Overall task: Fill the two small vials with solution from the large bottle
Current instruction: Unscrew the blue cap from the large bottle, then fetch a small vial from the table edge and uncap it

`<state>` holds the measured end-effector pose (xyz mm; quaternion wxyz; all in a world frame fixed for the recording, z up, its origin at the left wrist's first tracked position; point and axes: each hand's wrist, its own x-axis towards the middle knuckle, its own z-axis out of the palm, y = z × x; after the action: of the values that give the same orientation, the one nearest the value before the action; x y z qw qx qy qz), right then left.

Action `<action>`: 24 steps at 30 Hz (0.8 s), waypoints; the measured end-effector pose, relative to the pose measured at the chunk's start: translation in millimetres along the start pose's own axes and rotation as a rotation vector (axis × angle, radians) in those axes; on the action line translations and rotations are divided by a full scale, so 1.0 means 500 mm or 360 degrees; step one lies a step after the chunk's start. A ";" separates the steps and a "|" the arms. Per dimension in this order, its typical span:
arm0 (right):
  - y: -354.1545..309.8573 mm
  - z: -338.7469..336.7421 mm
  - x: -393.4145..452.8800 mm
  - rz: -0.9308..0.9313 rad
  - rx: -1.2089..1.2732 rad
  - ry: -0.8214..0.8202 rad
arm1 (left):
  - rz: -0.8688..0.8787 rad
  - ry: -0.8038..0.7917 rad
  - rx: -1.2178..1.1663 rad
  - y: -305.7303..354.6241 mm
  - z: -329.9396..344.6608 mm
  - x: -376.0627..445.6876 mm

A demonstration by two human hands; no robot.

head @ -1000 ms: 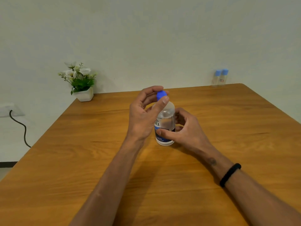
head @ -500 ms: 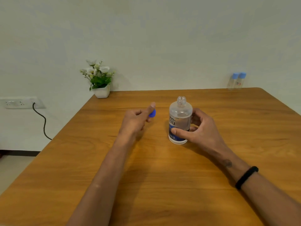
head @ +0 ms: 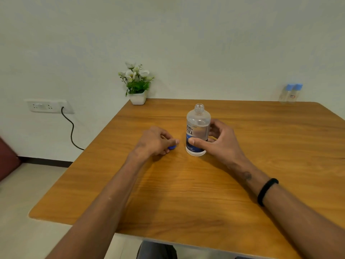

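Note:
The large clear bottle stands upright mid-table, uncapped, with a blue-and-white label and liquid inside. My right hand wraps its lower half from the right. My left hand rests low on the table just left of the bottle, fingers closed on the blue cap, which touches or nearly touches the wood. Two small clear vials with light blue caps stand side by side at the table's far right corner, against the wall and well beyond both hands.
The wooden table has rounded corners. A white pot of flowers stands at its far left corner. A wall socket with a black cord hangs left of the table. A dark red seat edge shows at far left.
My left hand unscrewed the blue cap from the bottle, carried it left and lowered it to the table. My right hand kept its hold on the bottle. The view swung left.

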<state>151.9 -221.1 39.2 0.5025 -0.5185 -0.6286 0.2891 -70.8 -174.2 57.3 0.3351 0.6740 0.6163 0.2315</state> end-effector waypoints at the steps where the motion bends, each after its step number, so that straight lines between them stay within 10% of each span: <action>1: -0.002 0.007 0.001 0.0001 0.0008 -0.0001 | 0.0019 0.0018 -0.0008 -0.003 0.001 0.000; 13: 0.006 -0.035 -0.023 0.0132 -0.0151 -0.0136 | 0.0385 0.0862 -0.0084 0.016 0.067 -0.133; 24: 0.083 -0.258 -0.082 0.0259 -0.0453 0.0180 | 0.0769 0.0022 -0.0291 0.185 0.282 -0.140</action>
<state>285.3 -267.8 31.2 0.4334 -0.6492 -0.5897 0.2072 84.6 -268.2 38.1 0.3254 0.7669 0.4163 0.3643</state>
